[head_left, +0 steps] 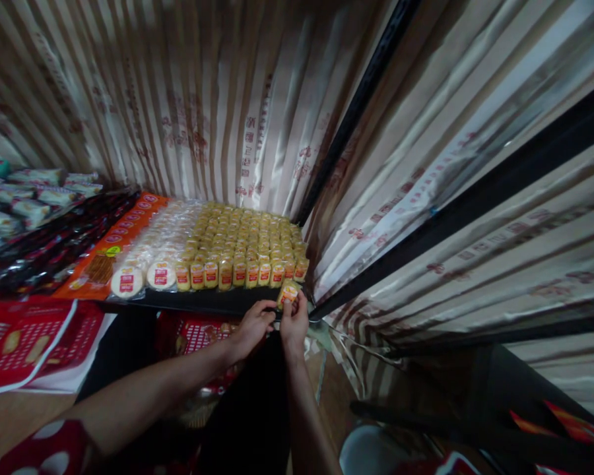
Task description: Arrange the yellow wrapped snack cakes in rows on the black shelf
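A small yellow snack packet (288, 293) with a red and white label is pinched in my right hand (294, 323), just in front of the display shelf (202, 300). My left hand (253, 328) is close by on the left, its fingers a little apart and bent toward the packet. It seems to hold nothing; whether a fingertip touches the packet I cannot tell. Behind both hands, matching yellow packets (240, 264) stand upright in tight rows on the shelf, their labels facing me.
Left of the rows lie round white wrapped crackers (127, 282), an orange snack bag (96, 267) and dark shiny packets (54, 237). Red baskets (198, 333) sit below the shelf. Printed curtains (198, 99) hang behind, and a black frame bar (426, 218) slants along the right.
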Demonstrator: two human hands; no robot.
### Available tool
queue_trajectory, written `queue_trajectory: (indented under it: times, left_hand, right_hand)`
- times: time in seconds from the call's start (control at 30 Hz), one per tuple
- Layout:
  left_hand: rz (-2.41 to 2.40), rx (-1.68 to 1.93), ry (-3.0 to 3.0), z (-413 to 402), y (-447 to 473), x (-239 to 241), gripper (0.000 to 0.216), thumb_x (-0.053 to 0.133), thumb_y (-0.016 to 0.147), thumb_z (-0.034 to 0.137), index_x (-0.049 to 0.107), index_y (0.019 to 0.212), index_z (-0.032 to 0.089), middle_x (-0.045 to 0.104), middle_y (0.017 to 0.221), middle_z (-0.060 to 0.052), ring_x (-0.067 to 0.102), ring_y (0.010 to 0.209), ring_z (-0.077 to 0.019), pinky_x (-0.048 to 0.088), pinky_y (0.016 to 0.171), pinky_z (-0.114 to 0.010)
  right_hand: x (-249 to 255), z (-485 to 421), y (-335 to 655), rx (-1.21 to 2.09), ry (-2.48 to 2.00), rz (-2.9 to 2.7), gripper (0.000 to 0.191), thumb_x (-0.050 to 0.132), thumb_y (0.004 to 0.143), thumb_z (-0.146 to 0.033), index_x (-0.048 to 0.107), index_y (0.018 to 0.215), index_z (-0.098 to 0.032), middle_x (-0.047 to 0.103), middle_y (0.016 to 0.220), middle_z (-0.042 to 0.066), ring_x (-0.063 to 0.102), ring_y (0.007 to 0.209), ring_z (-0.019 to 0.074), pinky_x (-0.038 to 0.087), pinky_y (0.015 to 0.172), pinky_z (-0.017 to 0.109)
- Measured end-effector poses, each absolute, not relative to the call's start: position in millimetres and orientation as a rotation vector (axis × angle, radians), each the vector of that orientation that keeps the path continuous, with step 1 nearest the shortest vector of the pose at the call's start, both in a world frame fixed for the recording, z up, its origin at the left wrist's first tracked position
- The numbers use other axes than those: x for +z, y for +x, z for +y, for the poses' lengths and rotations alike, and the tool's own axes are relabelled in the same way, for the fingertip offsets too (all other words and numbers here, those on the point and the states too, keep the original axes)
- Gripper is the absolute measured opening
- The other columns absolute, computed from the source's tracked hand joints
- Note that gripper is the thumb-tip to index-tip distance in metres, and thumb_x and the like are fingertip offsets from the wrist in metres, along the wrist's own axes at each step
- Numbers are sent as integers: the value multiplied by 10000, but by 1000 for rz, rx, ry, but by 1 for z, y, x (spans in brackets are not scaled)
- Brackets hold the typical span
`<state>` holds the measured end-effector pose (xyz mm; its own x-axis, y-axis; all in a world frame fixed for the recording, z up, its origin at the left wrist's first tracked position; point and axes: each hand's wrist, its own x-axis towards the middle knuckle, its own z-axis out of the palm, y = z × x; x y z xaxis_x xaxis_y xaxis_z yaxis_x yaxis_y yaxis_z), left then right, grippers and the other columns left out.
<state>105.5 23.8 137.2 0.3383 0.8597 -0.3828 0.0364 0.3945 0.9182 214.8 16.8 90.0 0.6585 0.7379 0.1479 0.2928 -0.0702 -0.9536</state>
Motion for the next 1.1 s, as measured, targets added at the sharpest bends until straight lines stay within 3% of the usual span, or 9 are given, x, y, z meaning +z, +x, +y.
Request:
queue_trajectory:
  times: [0.13, 0.37, 0.57, 0.63, 0.8, 1.1]
  left_hand:
    - [1017, 720, 940, 33, 125, 132, 305, 499, 784, 135, 622, 1060, 177, 613, 1135, -59, 615, 876, -143, 480, 636, -182]
    - [956, 697, 933, 47, 143, 126, 352, 467, 832, 177, 567, 1169, 184, 646, 1116, -52, 605, 997, -169, 483, 777, -226]
    - [974, 774, 945, 58, 151, 122, 406, 492, 850, 217, 513, 1256, 203, 523, 1325, -53, 501, 1188, -188, 446, 901, -249]
    - [1000, 785, 982, 61, 152, 120, 426, 491, 858, 225, 487, 1283, 210, 531, 1310, -56, 543, 1126, -180, 471, 845, -235]
    - [1133, 779, 1288, 67, 148, 120, 451, 514, 851, 261, 470, 1297, 218, 630, 1026, -32, 601, 702, -117, 492, 695, -222]
    - [1112, 746, 1638, 78, 140, 135, 298, 584, 751, 171, 570, 1047, 191, 602, 931, 6, 516, 542, -62, 434, 547, -180]
  right_hand:
    - [87, 30, 226, 281, -1762, -926, 535, 378, 833, -413, 458, 1256, -94, 547, 1226, 199, 540, 1094, 262, 407, 940, 419]
    - [77, 47, 236, 150, -1805, -1022, 495, 348, 852, -350, 450, 1269, -103, 520, 1266, 190, 469, 1190, 266, 349, 996, 443]
    - [85, 46, 233, 59, -1783, -1103, 466, 339, 873, -315, 452, 1258, -80, 534, 1214, 206, 469, 1162, 279, 372, 962, 448]
    - [89, 40, 231, 52, -1777, -1118, 458, 330, 886, -313, 443, 1270, -90, 526, 1223, 203, 464, 1164, 278, 375, 954, 449]
    - [95, 26, 227, 116, -1746, -1155, 452, 312, 909, -334, 433, 1292, -126, 531, 1224, 180, 468, 1157, 264, 386, 946, 441]
    - [85, 16, 226, 254, -1651, -1110, 463, 367, 890, -376, 471, 1273, -139, 545, 1256, 160, 506, 1159, 235, 410, 970, 429]
